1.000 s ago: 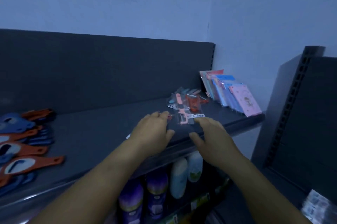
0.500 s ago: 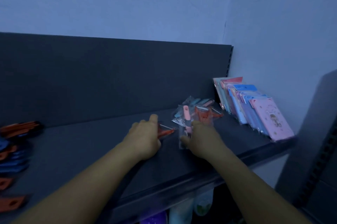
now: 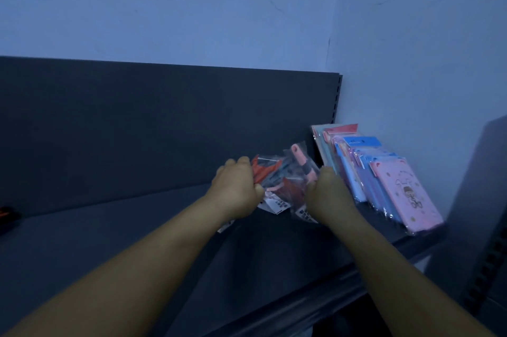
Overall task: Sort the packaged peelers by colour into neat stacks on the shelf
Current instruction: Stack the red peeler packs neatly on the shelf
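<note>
Packaged peelers (image 3: 285, 174) in a loose bunch of clear plastic bags, toward the back right of the dark shelf (image 3: 131, 240); orange-red and pink handles visible through the wrap, white label cards hanging at the lower edge. Bunch looks lifted off the shelf surface, held between both hands. Left hand (image 3: 236, 191) grips the left side, fingers curled around the orange-red packs. Right hand (image 3: 327, 194) grips the right side, fingers curled over the pink-handled pack. Just beside the bunch to the right: row of flat carded packets (image 3: 384, 180), blue and pink, leaning back against the rear panel; frontmost one pink with a cartoon figure. Far left shelf edge: small orange item (image 3: 6, 211), too cropped to identify.
</note>
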Action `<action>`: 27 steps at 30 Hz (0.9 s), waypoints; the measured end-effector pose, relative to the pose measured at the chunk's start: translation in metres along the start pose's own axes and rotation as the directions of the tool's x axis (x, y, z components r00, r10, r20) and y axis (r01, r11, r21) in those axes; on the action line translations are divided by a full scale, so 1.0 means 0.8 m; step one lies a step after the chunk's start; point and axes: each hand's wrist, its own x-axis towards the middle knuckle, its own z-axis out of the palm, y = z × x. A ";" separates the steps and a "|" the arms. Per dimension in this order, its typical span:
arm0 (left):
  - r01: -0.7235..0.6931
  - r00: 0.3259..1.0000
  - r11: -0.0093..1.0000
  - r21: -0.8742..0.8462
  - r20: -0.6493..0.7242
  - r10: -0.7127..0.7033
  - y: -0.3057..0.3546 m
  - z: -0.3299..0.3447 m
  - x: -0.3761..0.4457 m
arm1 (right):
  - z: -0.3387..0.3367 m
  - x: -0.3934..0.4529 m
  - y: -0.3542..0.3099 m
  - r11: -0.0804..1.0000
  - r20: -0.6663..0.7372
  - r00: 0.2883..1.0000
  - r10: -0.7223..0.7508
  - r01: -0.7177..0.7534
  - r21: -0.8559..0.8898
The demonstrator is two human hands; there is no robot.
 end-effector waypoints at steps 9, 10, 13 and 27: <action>0.028 0.984 0.999 0.023 0.175 -0.031 0.008 0.044 0.085 | 0.022 0.054 0.034 0.987 0.159 0.974 0.162 -0.157 -0.044; 0.044 0.979 0.999 0.001 0.197 -0.043 0.007 0.048 0.091 | 0.022 0.056 0.033 0.988 0.189 0.970 0.154 -0.147 -0.049; 0.086 0.968 0.988 -0.125 0.246 -0.053 0.007 0.052 0.105 | 0.021 0.063 0.031 0.987 0.229 0.962 0.148 -0.158 0.027; 0.273 0.928 0.893 -0.358 0.344 -0.146 0.003 0.043 0.092 | 0.027 0.074 0.009 0.932 0.371 0.914 0.164 -0.267 0.245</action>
